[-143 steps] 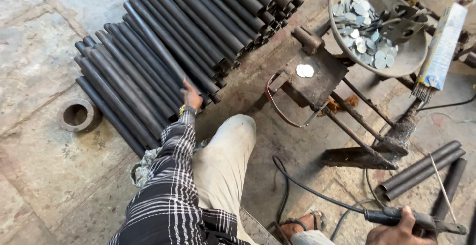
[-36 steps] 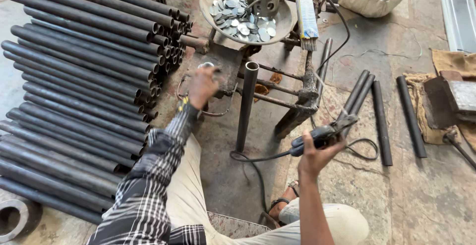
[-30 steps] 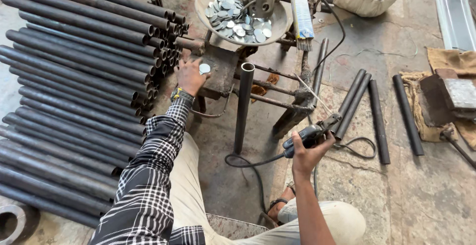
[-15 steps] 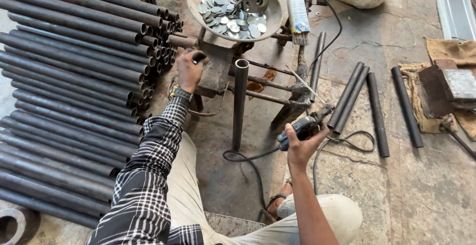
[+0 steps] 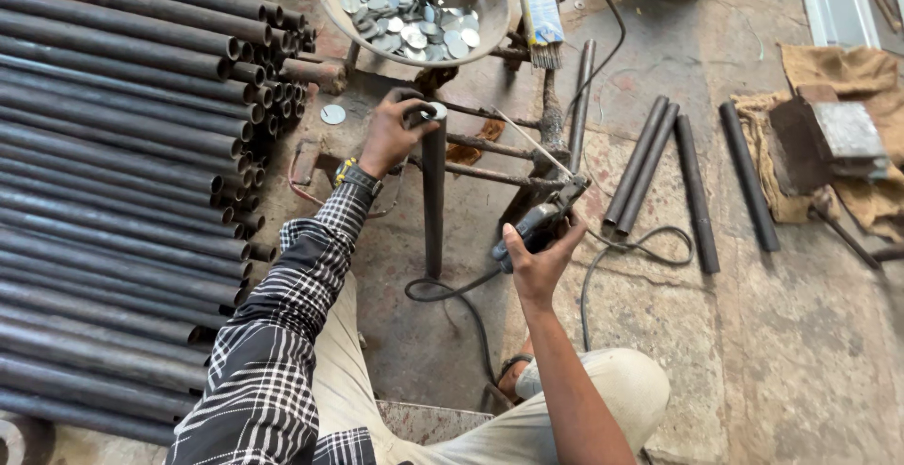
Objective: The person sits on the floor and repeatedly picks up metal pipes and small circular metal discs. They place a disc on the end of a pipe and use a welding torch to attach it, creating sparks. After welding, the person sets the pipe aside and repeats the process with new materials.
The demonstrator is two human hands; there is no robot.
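Note:
A dark steel pipe point(image 5: 433, 197) stands upright on the floor in front of me. My left hand point(image 5: 391, 131) holds a round metal disc point(image 5: 435, 111) on the pipe's top end. My right hand point(image 5: 539, 253) grips a welding electrode holder point(image 5: 541, 216), whose thin rod point(image 5: 523, 140) points up towards the pipe top. A black cable point(image 5: 452, 286) trails from the holder across the floor.
A large stack of long dark pipes point(image 5: 113, 173) lies on the left. A metal bowl point(image 5: 344, 8) full of round discs sits on a rusty stand point(image 5: 508, 150) behind the pipe. Several short pipes point(image 5: 692, 187) lie at right, beside a sack with a metal block point(image 5: 833, 136).
My left hand moved from the stand beside the pipe stack to the top of the upright pipe and set a disc there. My right hand with the holder stayed low.

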